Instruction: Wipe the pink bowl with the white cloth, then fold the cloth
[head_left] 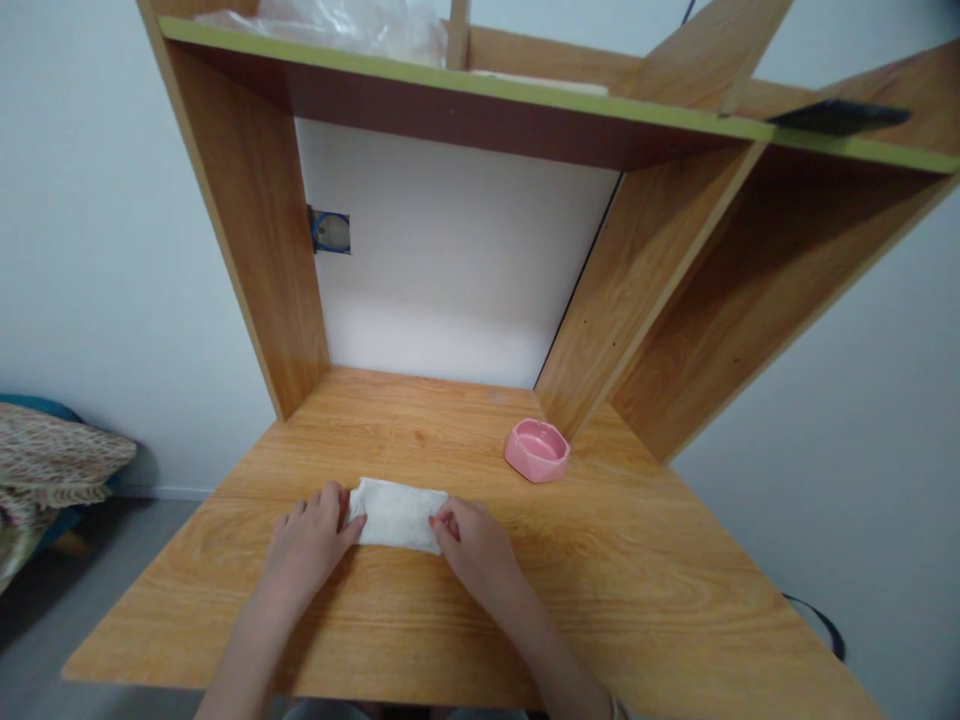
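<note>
A flat white rectangle that looks like a folded tissue (401,515) lies on the wooden desktop, slightly crumpled at its left end. My left hand (313,535) holds that left end, its thumb over the near corner and its fingers curled around the far side. At the opposite short edge, my right hand (474,548) pinches the tissue between thumb and fingers. Beyond my right hand sits a pink, faceted bowl (537,452), apart from both hands.
Wooden side panels (240,230) and a slanted divider (637,290) rise from the desk (637,600). Overhead runs a shelf (450,100) carrying a clear plastic bag (360,28) and a dark flat object (840,116). A patterned cloth (52,460) lies at far left.
</note>
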